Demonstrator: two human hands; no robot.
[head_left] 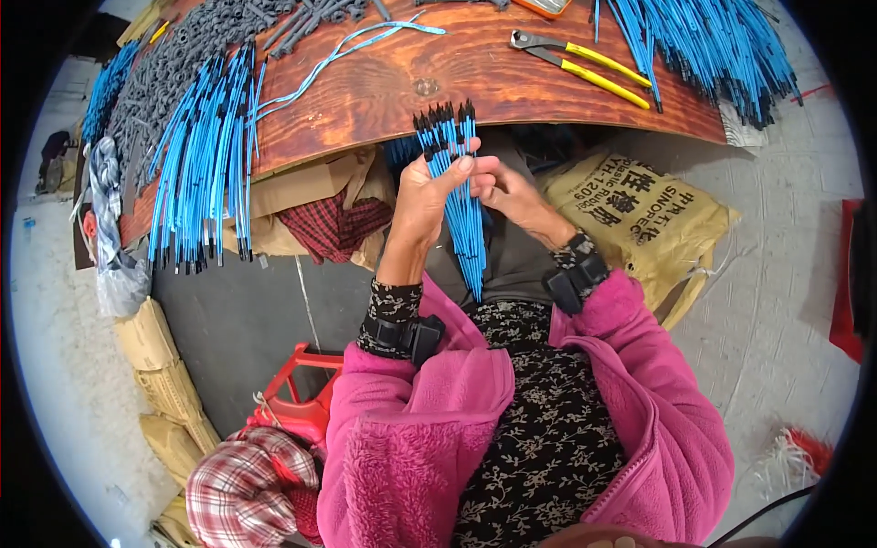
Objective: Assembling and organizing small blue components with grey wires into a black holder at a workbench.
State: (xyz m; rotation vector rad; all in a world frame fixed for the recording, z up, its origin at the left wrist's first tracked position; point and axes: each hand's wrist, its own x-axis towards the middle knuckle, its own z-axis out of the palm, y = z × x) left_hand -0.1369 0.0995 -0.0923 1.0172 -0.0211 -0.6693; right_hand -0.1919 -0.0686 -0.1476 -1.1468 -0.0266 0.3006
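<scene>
A bundle of thin blue rods with black tips (467,233) is held upright over my lap, just off the table's near edge. My left hand (424,203) is closed round its upper part, the thumb lying across the front. From the right, my right hand (513,194) pinches at the same bundle below the black tips; its fingertips are partly hidden behind the rods. The lower ends of the rods draw together to a point near my waist.
Pliers with yellow handles (607,68) lie on the wooden table (384,91). More blue rods (206,155) overhang its left edge, others (713,55) its right. Grey tubular pieces (183,68) are heaped behind. Below are a yellow sack (649,215) and a red stool (297,393).
</scene>
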